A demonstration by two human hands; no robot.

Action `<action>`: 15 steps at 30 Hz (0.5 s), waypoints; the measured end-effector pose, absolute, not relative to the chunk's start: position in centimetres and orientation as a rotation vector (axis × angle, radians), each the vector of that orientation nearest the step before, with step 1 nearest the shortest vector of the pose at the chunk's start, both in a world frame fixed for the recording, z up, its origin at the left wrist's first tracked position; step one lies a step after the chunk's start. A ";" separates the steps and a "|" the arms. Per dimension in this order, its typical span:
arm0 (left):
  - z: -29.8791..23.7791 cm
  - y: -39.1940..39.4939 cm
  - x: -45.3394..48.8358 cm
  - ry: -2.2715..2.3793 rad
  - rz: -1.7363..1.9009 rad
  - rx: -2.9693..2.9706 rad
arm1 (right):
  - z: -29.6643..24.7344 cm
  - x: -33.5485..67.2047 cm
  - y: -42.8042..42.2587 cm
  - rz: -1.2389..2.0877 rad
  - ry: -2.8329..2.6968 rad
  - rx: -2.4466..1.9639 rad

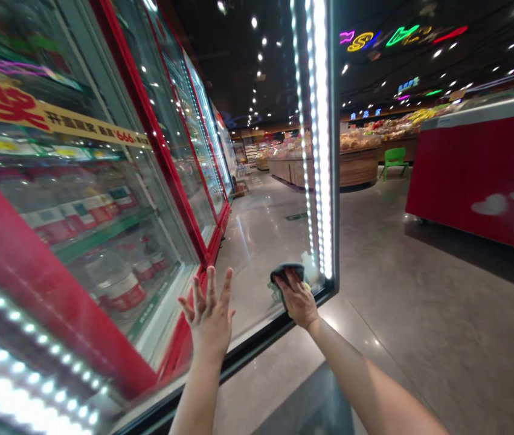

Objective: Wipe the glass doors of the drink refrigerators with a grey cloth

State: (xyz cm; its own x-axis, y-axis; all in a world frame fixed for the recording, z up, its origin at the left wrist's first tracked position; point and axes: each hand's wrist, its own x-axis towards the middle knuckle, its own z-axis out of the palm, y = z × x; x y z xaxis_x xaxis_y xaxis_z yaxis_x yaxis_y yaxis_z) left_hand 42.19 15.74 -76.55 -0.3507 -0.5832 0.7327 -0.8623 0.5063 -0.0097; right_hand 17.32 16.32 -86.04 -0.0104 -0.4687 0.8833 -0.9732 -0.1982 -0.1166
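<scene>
In front of me an open glass door point(257, 235) of a drinks fridge stands swung out, with a black frame and a bright LED strip down its far side. My right hand point(299, 299) presses a dark cloth point(286, 278) against the glass near the lower far corner. Part of the cloth is hidden behind my fingers. My left hand point(211, 314) is spread with fingers apart at the lower part of the pane, holding nothing; whether it touches the glass I cannot tell.
Red-framed fridges with bottles point(112, 278) line the left side. A red counter point(478, 175) stands at right, with a green chair point(395, 160) beyond it. Wood-sided produce displays point(359, 166) fill the background over a shiny floor point(420, 302).
</scene>
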 end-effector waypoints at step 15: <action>-76.8 17.1 44.7 -2.143 0.606 1.145 | -83.0 18.2 15.6 1.093 -1.432 1.727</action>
State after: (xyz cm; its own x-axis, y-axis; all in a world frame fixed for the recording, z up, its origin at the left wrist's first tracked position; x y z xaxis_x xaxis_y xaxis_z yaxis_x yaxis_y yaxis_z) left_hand 44.69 17.11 -76.79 -0.4265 -0.5615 0.7091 -0.8498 0.5172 -0.1015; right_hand 18.24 15.65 -83.01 0.0625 -0.4505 0.8906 -0.9779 -0.2060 -0.0355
